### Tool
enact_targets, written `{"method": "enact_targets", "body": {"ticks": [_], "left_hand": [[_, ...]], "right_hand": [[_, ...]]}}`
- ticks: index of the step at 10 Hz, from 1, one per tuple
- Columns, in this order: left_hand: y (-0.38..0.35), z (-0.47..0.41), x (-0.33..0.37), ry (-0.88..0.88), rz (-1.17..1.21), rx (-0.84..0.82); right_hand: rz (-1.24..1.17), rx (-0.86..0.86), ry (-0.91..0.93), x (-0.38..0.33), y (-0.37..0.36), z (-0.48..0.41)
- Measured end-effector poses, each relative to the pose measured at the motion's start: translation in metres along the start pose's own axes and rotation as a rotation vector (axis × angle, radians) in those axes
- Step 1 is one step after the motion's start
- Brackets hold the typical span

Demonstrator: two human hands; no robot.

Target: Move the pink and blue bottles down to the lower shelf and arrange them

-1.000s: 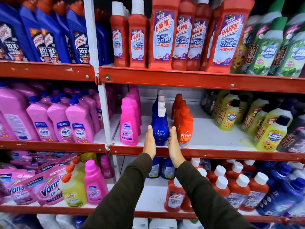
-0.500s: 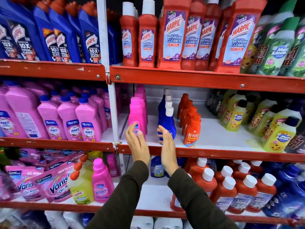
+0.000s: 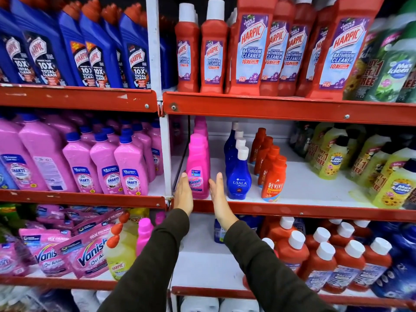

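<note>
I have both hands up at the front edge of the middle shelf, flanking the front pink Vanish bottle. My left hand is flat, fingers pressed together, touching the bottle's left side near its base. My right hand is also flat with fingers together, just beside the bottle's right side; I cannot tell whether it touches. Neither hand is wrapped around anything. The pink bottle stands upright at the shelf's left end, next to the white upright post, with more pink bottles lined up behind it. The blue Ujala bottle stands upright just beside it, heading its own row, and an orange Revive bottle stands next along. The lower shelf below has bare white space between my sleeves.
</note>
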State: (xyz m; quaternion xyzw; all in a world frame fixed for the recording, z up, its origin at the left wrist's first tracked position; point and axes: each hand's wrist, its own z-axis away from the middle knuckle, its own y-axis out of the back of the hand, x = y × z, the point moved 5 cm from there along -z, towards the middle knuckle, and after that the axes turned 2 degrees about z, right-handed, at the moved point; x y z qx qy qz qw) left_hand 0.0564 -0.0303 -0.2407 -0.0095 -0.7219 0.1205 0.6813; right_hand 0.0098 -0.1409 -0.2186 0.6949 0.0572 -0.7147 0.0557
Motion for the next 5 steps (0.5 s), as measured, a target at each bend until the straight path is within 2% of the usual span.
{"method": "enact_targets", "body": {"ticks": [2, 4, 5], "left_hand": [[0.002, -0.001, -0.005, 0.002, -0.065, 0.000], [-0.001, 0.009, 0.002, -0.034, -0.101, -0.002], [-0.004, 0.031, 0.030, -0.269, -0.198, 0.150]], "right_hand": [[-0.041, 0.003, 0.005, -0.002, -0.001, -0.002], [0.018, 0.067, 0.091, -0.005, 0.002, 0.002], [0.097, 0.290, 0.284, -0.028, 0.023, 0.022]]}}
